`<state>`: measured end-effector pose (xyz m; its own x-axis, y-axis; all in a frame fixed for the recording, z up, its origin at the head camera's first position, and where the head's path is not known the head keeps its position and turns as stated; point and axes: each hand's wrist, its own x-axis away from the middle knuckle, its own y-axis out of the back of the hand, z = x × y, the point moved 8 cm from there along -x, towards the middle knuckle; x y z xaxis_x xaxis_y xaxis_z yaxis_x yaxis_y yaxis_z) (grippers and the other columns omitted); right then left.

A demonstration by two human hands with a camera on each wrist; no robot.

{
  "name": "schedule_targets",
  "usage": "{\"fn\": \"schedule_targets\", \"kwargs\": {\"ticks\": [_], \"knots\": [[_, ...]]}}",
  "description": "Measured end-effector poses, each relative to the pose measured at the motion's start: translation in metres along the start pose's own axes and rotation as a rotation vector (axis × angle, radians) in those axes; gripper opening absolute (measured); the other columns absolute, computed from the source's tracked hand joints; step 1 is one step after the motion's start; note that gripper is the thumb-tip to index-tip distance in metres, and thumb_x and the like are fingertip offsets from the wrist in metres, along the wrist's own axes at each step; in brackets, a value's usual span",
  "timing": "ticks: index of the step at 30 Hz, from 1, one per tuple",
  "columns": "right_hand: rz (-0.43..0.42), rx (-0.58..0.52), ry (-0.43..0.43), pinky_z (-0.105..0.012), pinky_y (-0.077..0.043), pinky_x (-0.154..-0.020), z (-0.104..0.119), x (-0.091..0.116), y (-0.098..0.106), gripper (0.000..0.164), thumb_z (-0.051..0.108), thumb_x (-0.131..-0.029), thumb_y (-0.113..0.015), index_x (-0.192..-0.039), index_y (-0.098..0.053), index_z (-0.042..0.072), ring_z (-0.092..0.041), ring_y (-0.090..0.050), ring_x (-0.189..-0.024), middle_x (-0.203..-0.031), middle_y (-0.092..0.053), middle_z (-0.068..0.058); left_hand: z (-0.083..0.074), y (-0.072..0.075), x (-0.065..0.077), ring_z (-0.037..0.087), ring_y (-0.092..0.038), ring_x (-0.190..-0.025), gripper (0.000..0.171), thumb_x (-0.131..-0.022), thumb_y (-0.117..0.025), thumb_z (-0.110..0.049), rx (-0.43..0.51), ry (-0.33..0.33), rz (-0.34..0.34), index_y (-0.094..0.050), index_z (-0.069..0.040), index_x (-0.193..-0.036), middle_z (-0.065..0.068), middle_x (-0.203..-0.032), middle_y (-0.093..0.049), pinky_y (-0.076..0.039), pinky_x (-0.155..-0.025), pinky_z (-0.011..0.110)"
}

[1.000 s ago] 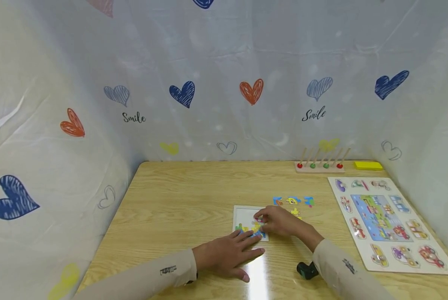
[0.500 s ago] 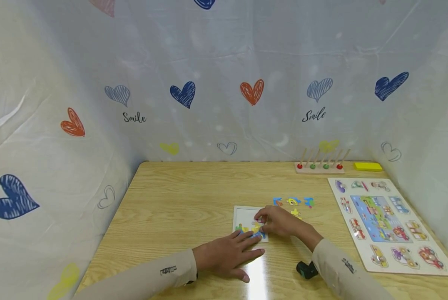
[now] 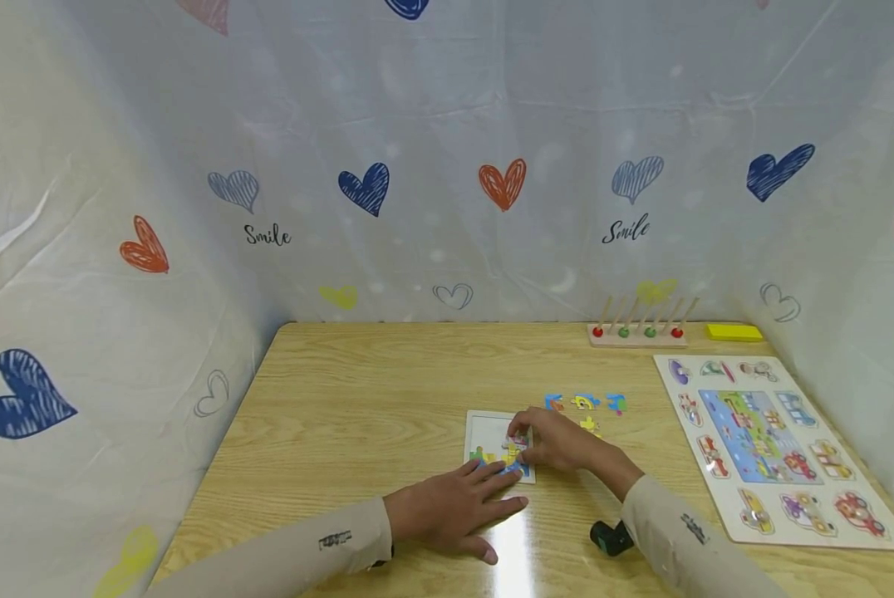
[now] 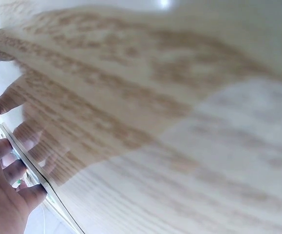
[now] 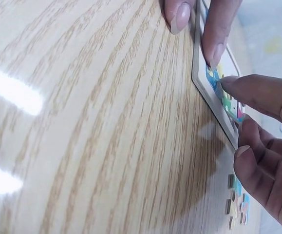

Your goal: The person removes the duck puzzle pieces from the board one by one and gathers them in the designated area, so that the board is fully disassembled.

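Observation:
A small white puzzle tray point(image 3: 486, 430) lies on the table, its lower part filled with joined blue, yellow and green jigsaw pieces point(image 3: 492, 458). My left hand point(image 3: 458, 508) rests over the tray's near edge with fingers spread and straight; in the left wrist view its fingertips point(image 4: 32, 195) reach over the tray rim point(image 4: 58, 202). At the tray's right side my right hand point(image 3: 562, 442) pinches a jigsaw piece point(image 5: 234, 108) between thumb and fingers. That piece sits in or just over the tray, partly hidden by the fingers.
Several loose jigsaw pieces point(image 3: 586, 401) lie beyond the right hand. A large knob puzzle board point(image 3: 761, 490) lies at right. A peg stand with beads point(image 3: 637, 336) and a yellow block point(image 3: 734, 331) stand at the back. A black object point(image 3: 610, 539) is by the right sleeve.
My right hand's fingers have shifted very slightly at the pinched jigsaw piece, showing more of the pieces beneath. The left hand keeps its place.

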<state>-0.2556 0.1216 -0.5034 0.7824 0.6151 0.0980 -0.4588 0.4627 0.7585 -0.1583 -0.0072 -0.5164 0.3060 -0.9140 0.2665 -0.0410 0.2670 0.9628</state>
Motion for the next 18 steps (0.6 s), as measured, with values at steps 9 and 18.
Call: {"fn": "schedule_targets", "kwargs": {"ticks": [9,18], "knots": [[-0.014,-0.008,0.044,-0.028,-0.049,-0.078,0.0045,0.0015,0.0025,0.016,0.017,-0.096,-0.07,-0.111,-0.066,0.012,-0.017,-0.058,-0.095,-0.107,-0.063,-0.002,-0.0009,0.0006,0.0,0.029,-0.016,-0.156,0.076,-0.101,-0.022,-0.068,-0.001,-0.006,0.001,-0.014,-0.025,-0.163,0.009,-0.17,-0.008,-0.026,-0.123,0.043],[-0.016,0.009,0.041,-0.027,-0.05,-0.078,0.0024,-0.0022,0.0009,0.012,0.017,-0.096,-0.069,-0.108,-0.066,0.016,-0.011,-0.057,-0.092,-0.103,-0.062,0.004,-0.0015,0.0024,0.0007,0.029,-0.017,-0.156,0.075,-0.101,-0.023,-0.067,-0.014,-0.007,-0.003,-0.016,-0.025,-0.163,0.008,-0.17,-0.01,-0.026,-0.123,0.043]]}}
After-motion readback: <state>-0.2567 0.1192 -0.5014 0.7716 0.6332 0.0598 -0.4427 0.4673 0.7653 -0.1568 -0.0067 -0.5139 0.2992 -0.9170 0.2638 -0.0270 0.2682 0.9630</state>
